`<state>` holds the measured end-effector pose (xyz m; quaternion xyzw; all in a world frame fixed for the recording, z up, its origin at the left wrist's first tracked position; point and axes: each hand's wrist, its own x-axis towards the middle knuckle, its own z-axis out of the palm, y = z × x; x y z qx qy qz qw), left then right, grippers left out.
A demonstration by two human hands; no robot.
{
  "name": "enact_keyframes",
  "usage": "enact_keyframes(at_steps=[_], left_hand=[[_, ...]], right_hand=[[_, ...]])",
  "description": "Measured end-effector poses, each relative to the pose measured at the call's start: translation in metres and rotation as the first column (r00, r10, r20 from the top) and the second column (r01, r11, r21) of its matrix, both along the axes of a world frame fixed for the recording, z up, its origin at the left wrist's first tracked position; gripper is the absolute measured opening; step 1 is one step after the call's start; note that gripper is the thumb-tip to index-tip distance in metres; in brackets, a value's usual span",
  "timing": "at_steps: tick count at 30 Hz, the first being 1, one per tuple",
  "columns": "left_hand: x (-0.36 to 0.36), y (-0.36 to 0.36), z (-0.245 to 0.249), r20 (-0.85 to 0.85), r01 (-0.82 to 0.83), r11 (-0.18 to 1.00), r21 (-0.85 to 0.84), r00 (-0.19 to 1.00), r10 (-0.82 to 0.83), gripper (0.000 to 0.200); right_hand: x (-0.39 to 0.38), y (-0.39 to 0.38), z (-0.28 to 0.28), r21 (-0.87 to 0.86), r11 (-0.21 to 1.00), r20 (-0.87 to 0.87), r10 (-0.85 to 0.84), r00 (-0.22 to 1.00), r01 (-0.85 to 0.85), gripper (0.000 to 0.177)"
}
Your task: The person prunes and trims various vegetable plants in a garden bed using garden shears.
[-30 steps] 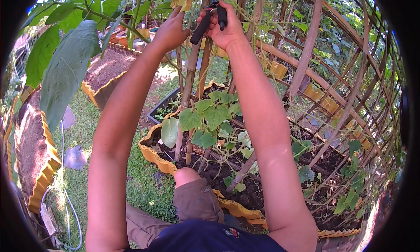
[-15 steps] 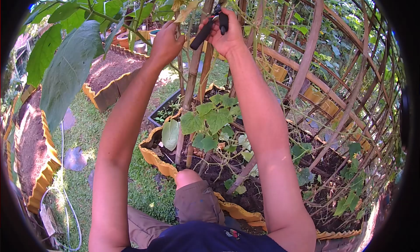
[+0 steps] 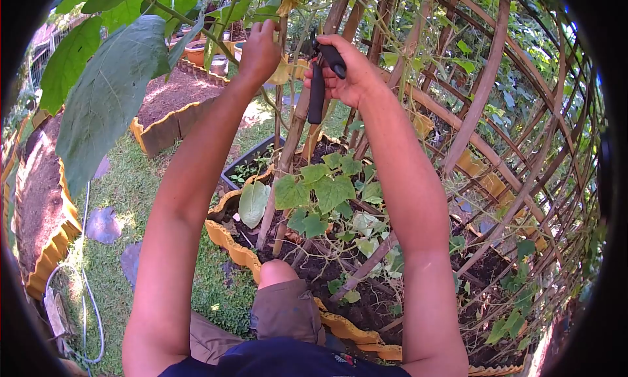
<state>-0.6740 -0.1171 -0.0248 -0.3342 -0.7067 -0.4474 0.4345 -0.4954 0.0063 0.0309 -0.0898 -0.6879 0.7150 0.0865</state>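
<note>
My right hand (image 3: 350, 69) holds a pair of black-handled pruning shears (image 3: 316, 92), whose handles are spread apart and whose blades point up among the stems. To its left my left hand (image 3: 260, 53) is raised with curled fingers beside thin stems and a yellowed leaf (image 3: 279, 73); what those fingers hold is too small to make out. Wooden poles (image 3: 297, 115) rise between and behind the hands. Below them grows a leafy vine plant (image 3: 327, 187) in dark soil.
Large green leaves (image 3: 114, 83) hang at the upper left. A woven stick trellis (image 3: 471, 109) curves over the right side. Yellow wavy edging (image 3: 235, 249) borders the bed by my knee. A dark planter box (image 3: 239, 164) and a pale hose (image 3: 91, 298) lie on the grass.
My right hand has moved right and slightly down, and the shears have turned so their handles hang more upright and wider apart. My left hand has shifted slightly right and up. The view has shifted a little.
</note>
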Motion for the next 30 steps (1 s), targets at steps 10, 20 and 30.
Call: enact_keyframes(at_steps=[10, 20, 30], left_hand=[[-0.082, 0.054, 0.041, 0.168, -0.01, 0.972, -0.235, 0.985, 0.051, 0.077], [-0.094, 0.056, -0.003, 0.315, 0.4, 0.914, -0.059, 0.877, -0.363, 0.037], [-0.093, 0.045, -0.011, 0.414, 0.724, 0.592, 0.355, 0.446, -0.794, 0.02]], right_hand=[[-0.021, -0.015, -0.009, -0.027, 0.998, 0.018, -0.051, 0.999, 0.052, 0.054], [-0.069, -0.026, -0.013, -0.275, 0.958, -0.154, -0.13, 0.98, 0.084, 0.045], [-0.117, -0.016, -0.024, -0.495, 0.853, -0.4, -0.056, 0.915, -0.164, 0.042]])
